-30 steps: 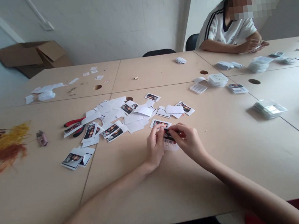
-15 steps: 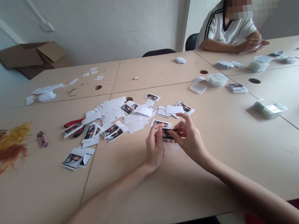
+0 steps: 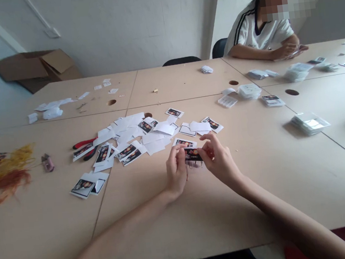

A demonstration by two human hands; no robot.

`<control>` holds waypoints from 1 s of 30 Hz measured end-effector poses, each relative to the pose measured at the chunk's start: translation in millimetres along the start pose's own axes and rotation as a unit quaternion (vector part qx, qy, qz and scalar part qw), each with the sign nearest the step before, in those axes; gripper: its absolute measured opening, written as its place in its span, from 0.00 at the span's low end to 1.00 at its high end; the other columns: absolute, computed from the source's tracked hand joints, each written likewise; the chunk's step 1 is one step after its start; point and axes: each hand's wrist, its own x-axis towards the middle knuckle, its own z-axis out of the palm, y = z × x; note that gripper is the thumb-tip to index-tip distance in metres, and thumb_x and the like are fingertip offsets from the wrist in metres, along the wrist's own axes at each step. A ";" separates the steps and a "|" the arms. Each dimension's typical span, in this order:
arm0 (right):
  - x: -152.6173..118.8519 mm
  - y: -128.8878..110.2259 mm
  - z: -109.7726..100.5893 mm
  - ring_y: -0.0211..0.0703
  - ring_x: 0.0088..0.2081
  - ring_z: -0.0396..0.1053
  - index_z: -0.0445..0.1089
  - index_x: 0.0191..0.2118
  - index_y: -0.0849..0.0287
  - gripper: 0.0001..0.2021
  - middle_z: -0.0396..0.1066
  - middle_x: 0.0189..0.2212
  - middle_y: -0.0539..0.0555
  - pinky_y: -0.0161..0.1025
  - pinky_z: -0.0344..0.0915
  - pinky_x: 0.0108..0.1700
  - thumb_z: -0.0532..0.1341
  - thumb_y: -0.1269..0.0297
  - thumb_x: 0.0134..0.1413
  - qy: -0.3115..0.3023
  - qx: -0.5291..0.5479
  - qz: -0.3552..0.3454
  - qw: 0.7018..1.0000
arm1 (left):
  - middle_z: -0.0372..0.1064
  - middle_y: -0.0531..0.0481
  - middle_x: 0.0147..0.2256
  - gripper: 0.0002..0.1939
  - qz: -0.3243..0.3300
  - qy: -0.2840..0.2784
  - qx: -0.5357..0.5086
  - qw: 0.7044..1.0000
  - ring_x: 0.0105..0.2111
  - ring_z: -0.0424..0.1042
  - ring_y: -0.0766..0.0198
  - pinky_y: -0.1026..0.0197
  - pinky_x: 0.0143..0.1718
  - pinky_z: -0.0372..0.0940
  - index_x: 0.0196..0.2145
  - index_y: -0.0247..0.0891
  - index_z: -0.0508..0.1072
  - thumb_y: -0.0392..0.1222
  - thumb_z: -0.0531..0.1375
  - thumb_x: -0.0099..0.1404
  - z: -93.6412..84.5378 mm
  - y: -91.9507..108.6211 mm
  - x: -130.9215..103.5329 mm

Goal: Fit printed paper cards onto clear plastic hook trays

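Observation:
Above the table, in front of me, I hold a small clear plastic case with a dark printed label (image 3: 192, 154) across its upper part. Thin dark pieces show through the clear part under the label, too small to name. My left hand (image 3: 176, 168) is closed around the left side of the case. The thumb of my right hand (image 3: 217, 155) presses on the right end of the label, with the index finger raised and bent. Just beyond my hands lie printed label sheets (image 3: 184, 142) and white backing papers (image 3: 154, 136) in a loose heap.
Red-handled pliers (image 3: 85, 143) lie partly under the papers, with small pink clippers (image 3: 48, 163) farther left. Yellow and orange strands (image 3: 6, 177) spread at the left edge. Clear cases (image 3: 310, 124) are stacked at right. Across the table sits another person (image 3: 258, 36).
My right thumb has moved toward the label's right end, so more of the label shows. My right index finger has lowered slightly. The whole view has shifted a little.

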 end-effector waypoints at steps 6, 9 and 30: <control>0.0 2.9 2.2 0.32 0.19 0.57 0.54 0.41 0.57 0.09 0.59 0.20 0.45 0.31 0.59 0.26 0.50 0.69 0.52 0.008 -0.005 -0.011 1.000 | 0.57 0.59 0.19 0.13 0.002 0.007 -0.004 1.000 0.07 0.51 0.78 0.74 0.05 0.47 0.36 0.40 0.62 0.50 0.47 0.62 0.8 -2.1 0.5; 0.6 3.9 3.5 0.32 0.19 0.57 0.55 0.40 0.57 0.09 0.58 0.19 0.44 0.30 0.59 0.26 0.50 0.70 0.51 0.016 -0.014 -0.020 1.000 | 0.58 0.59 0.20 0.13 -0.006 0.009 -0.013 1.000 0.07 0.51 0.79 0.75 0.04 0.47 0.36 0.40 0.62 0.51 0.47 0.61 0.6 -1.8 0.4; 2.1 8.9 8.7 0.32 0.19 0.59 0.58 0.37 0.56 0.06 0.60 0.18 0.45 0.29 0.59 0.25 0.50 0.70 0.51 0.035 -0.032 -0.027 0.999 | 0.66 0.54 0.22 0.14 0.012 0.035 -0.013 0.999 0.12 0.61 0.75 0.72 0.10 0.56 0.37 0.38 0.65 0.50 0.50 0.60 1.6 -2.7 3.0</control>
